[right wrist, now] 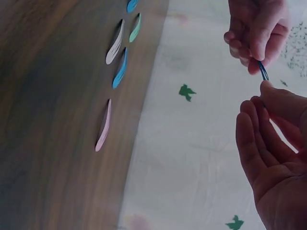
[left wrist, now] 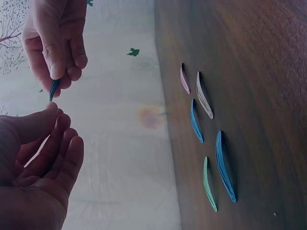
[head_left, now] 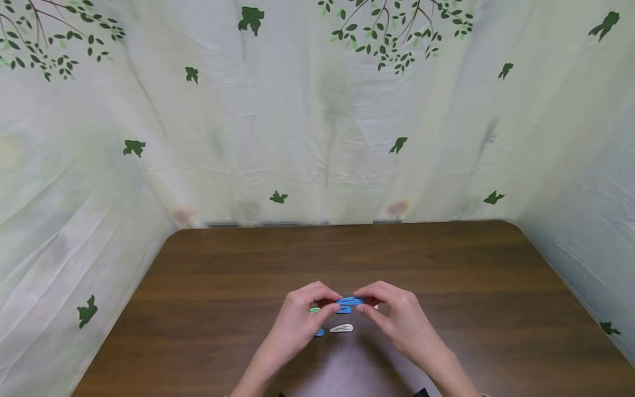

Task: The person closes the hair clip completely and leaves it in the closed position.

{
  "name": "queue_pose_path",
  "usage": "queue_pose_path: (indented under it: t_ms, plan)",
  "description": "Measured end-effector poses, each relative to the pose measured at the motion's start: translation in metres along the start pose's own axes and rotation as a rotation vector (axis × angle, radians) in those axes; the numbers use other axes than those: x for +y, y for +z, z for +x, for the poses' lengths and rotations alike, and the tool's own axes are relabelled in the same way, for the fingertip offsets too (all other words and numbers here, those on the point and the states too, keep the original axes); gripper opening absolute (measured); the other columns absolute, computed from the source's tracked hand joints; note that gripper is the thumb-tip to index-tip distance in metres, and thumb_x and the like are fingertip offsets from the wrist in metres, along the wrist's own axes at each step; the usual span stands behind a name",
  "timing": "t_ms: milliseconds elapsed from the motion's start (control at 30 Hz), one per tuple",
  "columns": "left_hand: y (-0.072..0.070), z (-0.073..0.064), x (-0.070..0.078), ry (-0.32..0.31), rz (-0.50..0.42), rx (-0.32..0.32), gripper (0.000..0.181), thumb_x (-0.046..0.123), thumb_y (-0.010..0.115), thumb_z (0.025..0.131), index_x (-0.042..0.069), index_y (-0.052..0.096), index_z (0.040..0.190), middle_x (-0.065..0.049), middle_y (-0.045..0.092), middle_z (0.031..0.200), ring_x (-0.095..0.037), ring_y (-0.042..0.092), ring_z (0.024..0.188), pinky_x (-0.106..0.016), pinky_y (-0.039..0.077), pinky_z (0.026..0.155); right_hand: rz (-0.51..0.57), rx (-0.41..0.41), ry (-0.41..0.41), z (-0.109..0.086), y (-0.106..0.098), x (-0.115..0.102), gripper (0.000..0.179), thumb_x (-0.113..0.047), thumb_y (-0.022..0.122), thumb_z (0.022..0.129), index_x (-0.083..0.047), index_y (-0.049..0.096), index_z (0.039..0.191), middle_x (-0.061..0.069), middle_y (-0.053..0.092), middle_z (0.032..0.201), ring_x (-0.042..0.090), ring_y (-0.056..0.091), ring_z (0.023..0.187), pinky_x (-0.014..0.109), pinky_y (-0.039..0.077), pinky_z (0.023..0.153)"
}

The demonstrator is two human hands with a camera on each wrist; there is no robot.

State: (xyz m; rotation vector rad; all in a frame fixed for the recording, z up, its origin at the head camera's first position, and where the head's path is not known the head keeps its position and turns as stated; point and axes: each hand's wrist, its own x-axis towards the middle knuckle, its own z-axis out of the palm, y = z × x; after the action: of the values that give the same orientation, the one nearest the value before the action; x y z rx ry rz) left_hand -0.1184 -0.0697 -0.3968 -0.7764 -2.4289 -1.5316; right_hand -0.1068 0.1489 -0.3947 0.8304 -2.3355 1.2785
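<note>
A blue snap hair clip [head_left: 350, 301] is held up above the table between both hands. My left hand [head_left: 301, 312] pinches one end of it between thumb and fingertips. The other end is pinched the same way by my right hand [head_left: 397, 313]. Beneath, on the table, lie a white hair clip [head_left: 341, 328], a second blue clip [head_left: 343, 310], a green clip [left wrist: 209, 184], a pink clip [right wrist: 103, 125] and a larger-looking blue clip [left wrist: 224, 166]. In the head view the hands partly hide the green, pink and left-hand blue clips.
The brown wooden table [head_left: 223, 264] has a rounded far edge. Behind it and along both sides hangs a pale cloth [head_left: 297, 110] printed with green leaves and branches. The loose clips lie apart from one another below the hands.
</note>
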Motion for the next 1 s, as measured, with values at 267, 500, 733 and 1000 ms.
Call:
queue_pose_path:
  t_ms: [267, 500, 733, 1000]
  plan:
    - [0.004, 0.004, -0.005, 0.003, -0.02, -0.014, 0.014, 0.01, 0.081, 0.082, 0.02, 0.074, 0.088, 0.015, 0.064, 0.084, -0.006, 0.061, 0.071, -0.026, 0.052, 0.061, 0.007, -0.018, 0.012, -0.003, -0.004, 0.01, 0.024, -0.009, 0.079, 0.082, -0.021, 0.072, 0.102, -0.012, 0.067, 0.093, 0.004, 0.063, 0.082, 0.026, 0.054, 0.068]
    - [0.017, 0.011, -0.013, -0.06, -0.025, -0.083, 0.013, 0.006, 0.08, 0.082, 0.016, 0.073, 0.087, 0.012, 0.064, 0.082, -0.007, 0.061, 0.073, -0.027, 0.053, 0.068, -0.018, -0.068, 0.061, -0.008, -0.01, 0.022, 0.028, 0.0, 0.081, 0.079, -0.018, 0.073, 0.098, -0.012, 0.065, 0.096, 0.003, 0.062, 0.079, 0.028, 0.055, 0.071]
    - [0.031, 0.015, -0.028, -0.115, -0.011, -0.168, 0.009, 0.005, 0.077, 0.084, 0.014, 0.073, 0.086, 0.011, 0.064, 0.081, -0.006, 0.06, 0.073, -0.024, 0.052, 0.069, -0.044, -0.139, 0.154, -0.014, -0.011, 0.035, 0.023, -0.003, 0.08, 0.081, -0.019, 0.072, 0.097, -0.012, 0.064, 0.093, 0.003, 0.06, 0.076, 0.025, 0.053, 0.069]
    - [0.043, 0.018, -0.039, -0.183, -0.013, -0.237, 0.008, 0.007, 0.077, 0.084, 0.013, 0.072, 0.083, 0.011, 0.063, 0.075, -0.004, 0.059, 0.068, -0.022, 0.051, 0.064, -0.065, -0.218, 0.212, -0.019, -0.011, 0.05, 0.019, -0.004, 0.078, 0.083, -0.017, 0.073, 0.096, -0.013, 0.063, 0.09, 0.003, 0.058, 0.076, 0.025, 0.052, 0.068]
